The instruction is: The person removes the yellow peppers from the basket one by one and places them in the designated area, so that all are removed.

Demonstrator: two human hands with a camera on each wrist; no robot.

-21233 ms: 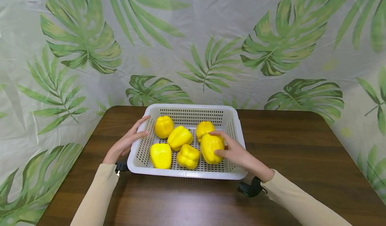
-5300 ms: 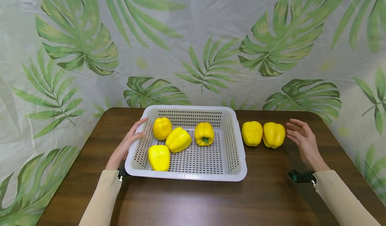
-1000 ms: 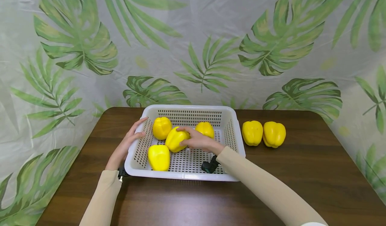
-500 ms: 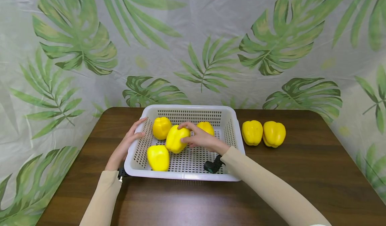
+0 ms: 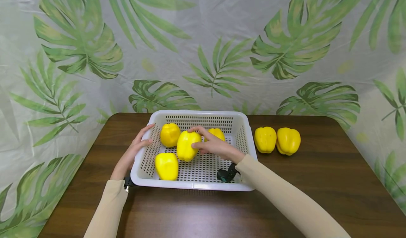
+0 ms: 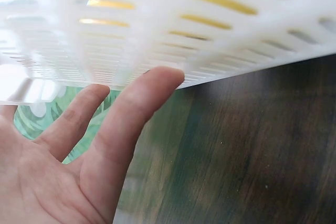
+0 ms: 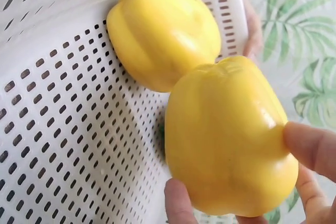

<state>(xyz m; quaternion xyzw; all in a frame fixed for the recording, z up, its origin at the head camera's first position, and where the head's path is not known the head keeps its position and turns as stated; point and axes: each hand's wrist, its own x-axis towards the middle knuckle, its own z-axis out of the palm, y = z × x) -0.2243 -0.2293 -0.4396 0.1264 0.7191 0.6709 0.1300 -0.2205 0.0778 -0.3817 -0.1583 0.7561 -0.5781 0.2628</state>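
Observation:
My right hand (image 5: 217, 147) grips a yellow bell pepper (image 5: 188, 147) inside the white perforated basket (image 5: 193, 185), thumb and fingers on opposite sides. In the right wrist view the gripped bell pepper (image 7: 228, 140) overlaps another one behind it (image 7: 163, 35); I cannot tell whether it is clear of the basket floor. My left hand (image 5: 133, 150) rests against the basket's left side. Its fingers (image 6: 118, 116) look fairly straight against the slotted wall in the left wrist view. Other bell peppers sit at the back left (image 5: 170, 135), front left (image 5: 166, 166) and back right (image 5: 216, 133), the last partly hidden.
Two yellow bell peppers (image 5: 265, 140) (image 5: 288, 141) stand side by side on the brown wooden table (image 5: 330, 167), right of the basket. A leaf-patterned cloth (image 5: 219, 54) hangs behind the table.
Two bell peppers went from basket to table earlier. Over the last second my right hand has turned its bell pepper more upright and shifted it slightly right. My left hand stays at the basket.

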